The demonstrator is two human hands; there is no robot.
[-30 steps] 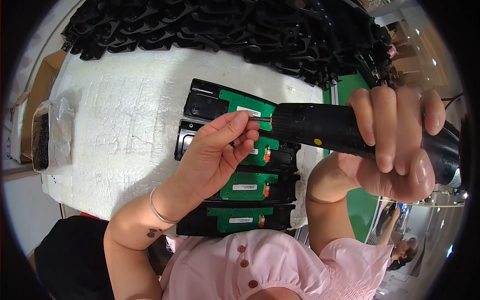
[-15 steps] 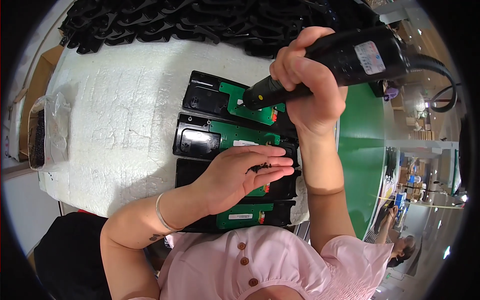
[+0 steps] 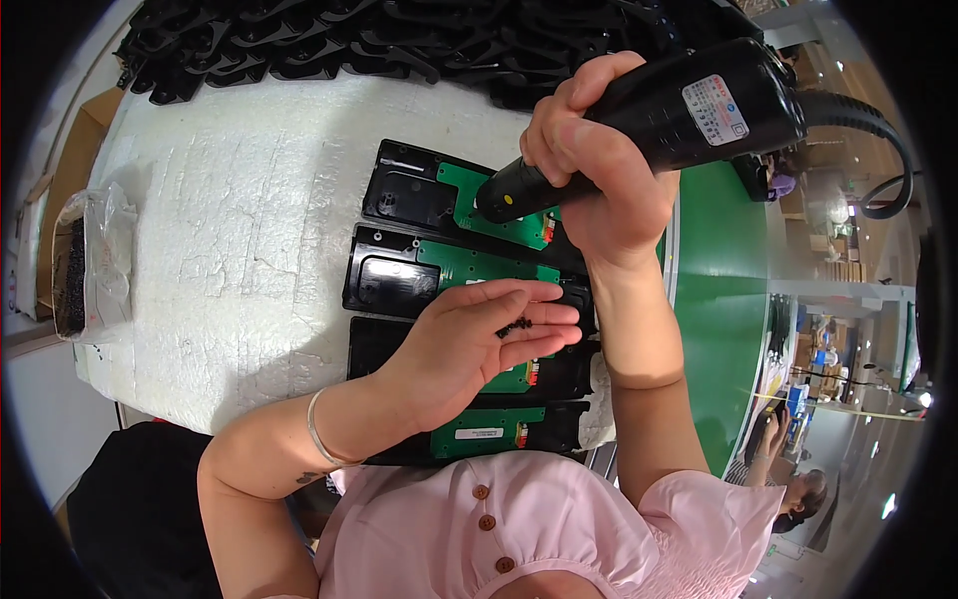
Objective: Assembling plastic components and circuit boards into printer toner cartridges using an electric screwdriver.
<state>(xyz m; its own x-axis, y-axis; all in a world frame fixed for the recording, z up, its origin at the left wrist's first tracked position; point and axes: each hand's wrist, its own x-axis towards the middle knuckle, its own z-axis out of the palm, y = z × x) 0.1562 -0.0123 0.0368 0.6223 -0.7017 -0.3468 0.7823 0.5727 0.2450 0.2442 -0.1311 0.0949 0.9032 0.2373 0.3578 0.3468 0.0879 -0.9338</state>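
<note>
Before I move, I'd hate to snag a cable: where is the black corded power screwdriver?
Upper right of centre in the head view, the black corded power screwdriver is in the right hand, its narrow end over the topmost green circuit board.

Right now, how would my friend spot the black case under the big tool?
Find the white table, then the row of black cases near its right edge. Go to the far end, away from the pink shirt: the end case. Only this one has the tool over its green board.
</note>
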